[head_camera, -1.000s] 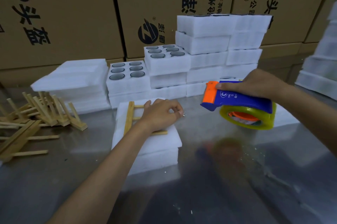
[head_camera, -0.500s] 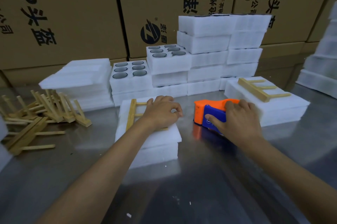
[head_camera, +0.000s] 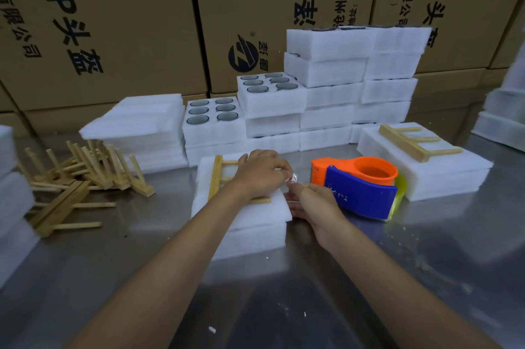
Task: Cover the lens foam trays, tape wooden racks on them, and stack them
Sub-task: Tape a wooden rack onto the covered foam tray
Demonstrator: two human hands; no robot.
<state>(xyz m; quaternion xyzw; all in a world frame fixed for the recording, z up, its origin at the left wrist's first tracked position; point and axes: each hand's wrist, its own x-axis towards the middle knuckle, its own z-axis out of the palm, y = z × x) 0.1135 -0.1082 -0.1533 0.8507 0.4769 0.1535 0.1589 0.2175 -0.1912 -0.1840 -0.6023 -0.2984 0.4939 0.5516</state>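
Left hand (head_camera: 260,175) presses wooden rack (head_camera: 220,178) onto covered foam tray (head_camera: 250,223), pinching clear tape (head_camera: 294,179); right hand (head_camera: 315,201) pinches it too. Tape dispenser (head_camera: 360,186) lies just beside; loose racks (head_camera: 82,175) toward bench's left edge.

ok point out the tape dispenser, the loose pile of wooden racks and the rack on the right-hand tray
tape dispenser (head_camera: 360,195), head view, blue side panel
pile of wooden racks (head_camera: 93,169), head view, middle of heap
rack on right tray (head_camera: 403,142), head view, long bar

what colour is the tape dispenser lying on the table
Blue body with orange front and core, on the tape dispenser; head view.
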